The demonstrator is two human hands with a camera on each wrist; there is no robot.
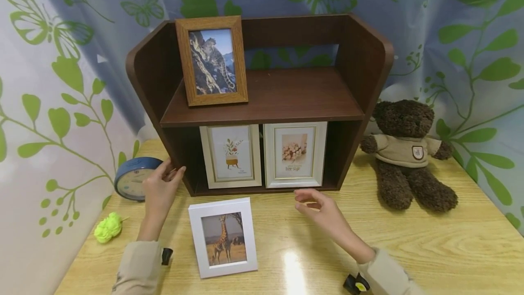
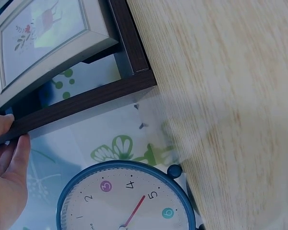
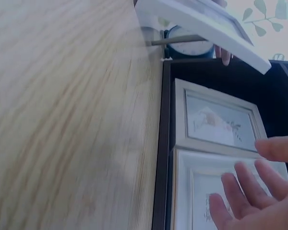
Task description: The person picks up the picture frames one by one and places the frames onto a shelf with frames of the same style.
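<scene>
My left hand (image 1: 161, 189) is at the front edge of the dark brown shelf's (image 1: 266, 122) left side panel. In the left wrist view its thumb lies on the inner side and its fingers on the outer side, pinching the panel. My right hand (image 1: 323, 213) holds nothing, fingers loosely bent, in front of the lower compartment. Two pale frames stand in that compartment: one with a potted plant picture (image 1: 231, 157), one with a flower picture (image 1: 294, 155). A brown wooden frame with a snow leopard photo (image 1: 213, 60) stands on the upper shelf.
A white frame with a giraffe photo (image 1: 223, 238) stands on the table before the shelf. Beside my left hand is a blue round clock (image 1: 133, 179), with a yellow-green flower-like puff (image 1: 108, 227) nearer. A brown teddy bear (image 1: 405, 154) sits right of the shelf.
</scene>
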